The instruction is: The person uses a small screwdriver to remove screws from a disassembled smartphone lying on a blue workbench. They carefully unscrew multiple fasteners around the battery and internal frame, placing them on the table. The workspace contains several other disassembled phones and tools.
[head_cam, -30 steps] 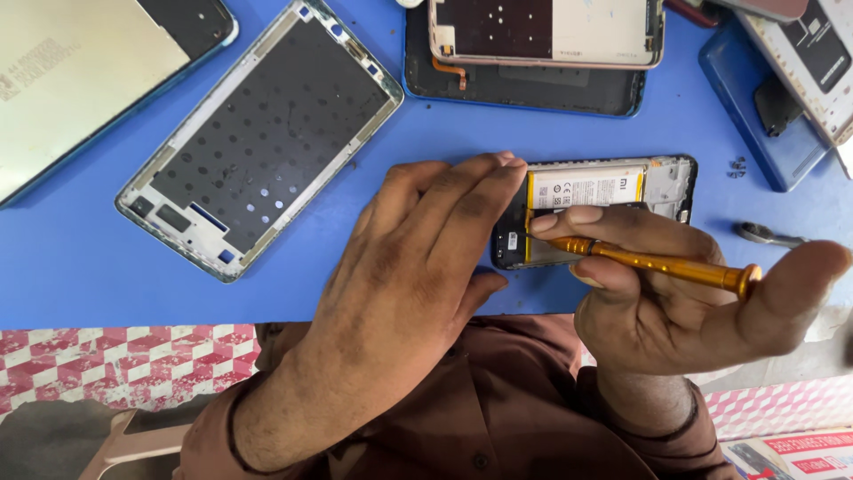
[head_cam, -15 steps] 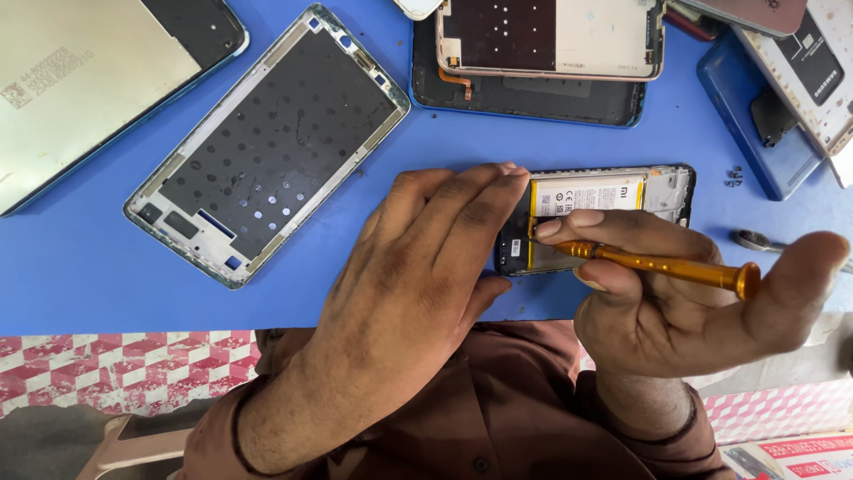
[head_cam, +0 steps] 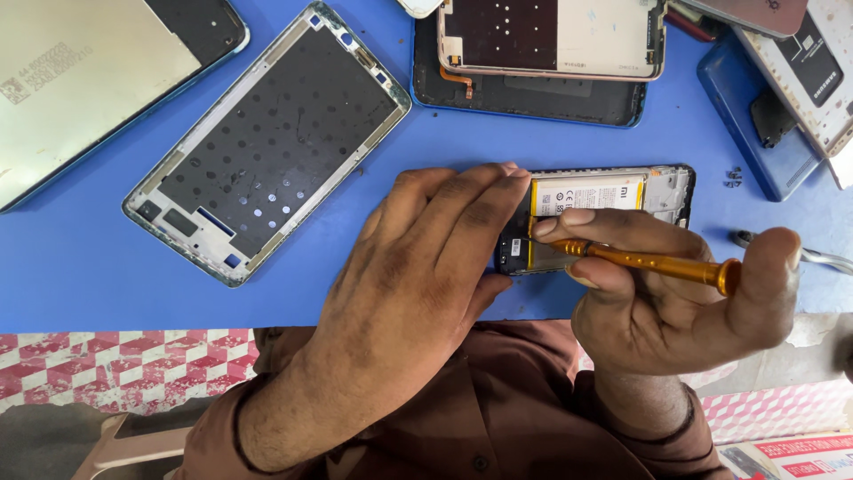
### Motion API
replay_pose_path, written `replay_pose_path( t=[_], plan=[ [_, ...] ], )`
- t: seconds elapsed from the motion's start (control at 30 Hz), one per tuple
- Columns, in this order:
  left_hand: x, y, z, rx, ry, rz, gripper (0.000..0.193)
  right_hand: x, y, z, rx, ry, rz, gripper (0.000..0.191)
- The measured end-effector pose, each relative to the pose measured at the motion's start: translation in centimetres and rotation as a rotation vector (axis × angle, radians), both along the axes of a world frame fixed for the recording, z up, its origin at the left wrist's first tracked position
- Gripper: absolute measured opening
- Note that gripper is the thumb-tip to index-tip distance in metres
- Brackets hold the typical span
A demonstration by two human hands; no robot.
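Note:
An opened phone (head_cam: 662, 188) with its battery exposed lies on the blue table (head_cam: 80, 267). My left hand (head_cam: 418, 267) lies flat over the phone's left part, pressing it down. My right hand (head_cam: 675, 293) grips an orange screwdriver (head_cam: 649, 262) that lies nearly level, its tip touching the phone's lower left area beside the battery. My palm's far end caps the tool's handle.
A bare phone frame (head_cam: 267, 142) lies at an angle to the left. A large flat panel (head_cam: 89, 80) sits at the far left. More phone parts (head_cam: 551, 44) crowd the top, and a blue case (head_cam: 764, 124) lies right. Tiny screws (head_cam: 733, 176) rest near the phone.
Hands and screwdriver stay almost in place on the phone. The view has shifted slightly.

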State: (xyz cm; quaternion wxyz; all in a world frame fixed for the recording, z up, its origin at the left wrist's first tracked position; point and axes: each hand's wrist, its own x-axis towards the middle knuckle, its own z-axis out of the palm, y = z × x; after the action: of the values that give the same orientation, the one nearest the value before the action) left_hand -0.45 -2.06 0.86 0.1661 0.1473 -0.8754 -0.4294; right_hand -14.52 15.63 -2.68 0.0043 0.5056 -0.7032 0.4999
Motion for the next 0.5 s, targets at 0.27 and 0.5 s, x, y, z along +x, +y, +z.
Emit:
replay_pose_path(
  t=[0.27,0.5],
  plan=[
    [0.06,-0.02,0.0,-0.01,-0.002,0.003,0.081,0.17,0.23,0.01,0.02,0.02,-0.028,0.081],
    [0.04,0.09,-0.18,-0.019,0.008,-0.003,0.081,-0.08,0.06,-0.18,0.004,0.019,-0.008,0.081]
  ],
)
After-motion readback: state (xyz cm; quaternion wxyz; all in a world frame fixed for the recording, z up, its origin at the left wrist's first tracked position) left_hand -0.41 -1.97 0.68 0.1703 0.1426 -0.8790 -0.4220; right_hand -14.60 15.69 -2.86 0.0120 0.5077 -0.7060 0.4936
